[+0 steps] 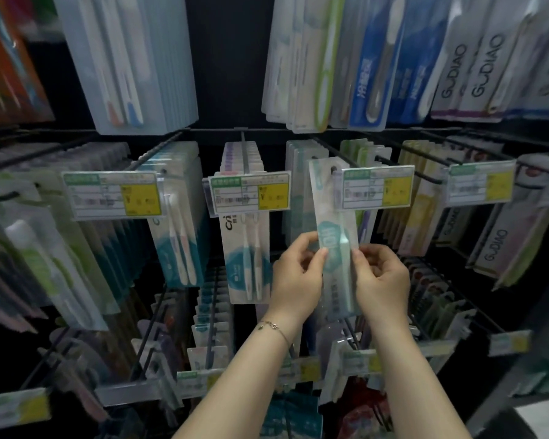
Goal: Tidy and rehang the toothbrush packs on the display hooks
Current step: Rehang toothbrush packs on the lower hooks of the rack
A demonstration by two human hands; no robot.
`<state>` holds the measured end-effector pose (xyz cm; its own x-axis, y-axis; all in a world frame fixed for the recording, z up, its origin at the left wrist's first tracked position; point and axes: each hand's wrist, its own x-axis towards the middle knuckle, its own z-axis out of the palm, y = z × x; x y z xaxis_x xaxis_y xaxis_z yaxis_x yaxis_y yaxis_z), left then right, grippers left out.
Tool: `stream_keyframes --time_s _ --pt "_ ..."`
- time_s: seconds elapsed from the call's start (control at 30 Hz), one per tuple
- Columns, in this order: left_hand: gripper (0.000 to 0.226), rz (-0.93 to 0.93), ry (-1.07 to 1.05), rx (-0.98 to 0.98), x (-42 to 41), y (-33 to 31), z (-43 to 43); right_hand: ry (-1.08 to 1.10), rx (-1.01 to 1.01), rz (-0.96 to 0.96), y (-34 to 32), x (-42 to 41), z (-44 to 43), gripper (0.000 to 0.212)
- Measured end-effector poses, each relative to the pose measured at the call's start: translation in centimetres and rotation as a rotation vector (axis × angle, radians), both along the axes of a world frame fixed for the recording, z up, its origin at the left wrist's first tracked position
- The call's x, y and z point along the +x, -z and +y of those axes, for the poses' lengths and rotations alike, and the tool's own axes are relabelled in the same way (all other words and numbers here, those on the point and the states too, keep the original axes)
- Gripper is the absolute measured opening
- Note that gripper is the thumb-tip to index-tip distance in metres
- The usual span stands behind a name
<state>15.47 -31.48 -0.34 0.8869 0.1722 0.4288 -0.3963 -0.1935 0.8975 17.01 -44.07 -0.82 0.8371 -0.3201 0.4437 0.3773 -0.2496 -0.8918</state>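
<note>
A long pale teal toothbrush pack (335, 229) stands upright in front of the middle row of hooks. My left hand (295, 277) pinches its left edge and my right hand (381, 280) pinches its right edge, both near the pack's lower half. The hang hole at the pack's top lies at the tip of a black display hook (336, 153), just left of a price tag (377, 186). Whether the hole is over the hook tip is unclear. More packs (298, 185) hang further back on that hook.
Rows of black hooks hold packed toothbrushes on all sides. Yellow and green price tags (249, 194) stick out at the hook ends. Large packs (130, 58) hang above, and lower hooks (210, 327) with small packs sit under my forearms.
</note>
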Motion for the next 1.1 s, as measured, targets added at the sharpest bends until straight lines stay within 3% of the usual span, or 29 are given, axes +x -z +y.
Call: stream_keyframes --time_s 0.37,0.57,0.87,1.1 --pt "0.014 0.016 -0.111 0.035 0.5 1.8 1.1 -0.103 -0.123 0.018 1.8 0.6 0.1 0.008" --pt "0.018 0.036 -0.216 0.096 -0.7 2.8 1.8 -0.101 -0.091 0.070 2.6 -0.7 -0.7 0.009" --pt "0.015 0.098 -0.111 0.555 -3.7 4.8 1.6 -0.053 -0.558 -0.011 4.6 -3.2 -1.7 0.006" --pt "0.015 0.014 -0.096 0.644 -7.5 8.0 2.1 0.003 -0.666 -0.101 6.8 -7.1 -3.0 0.004"
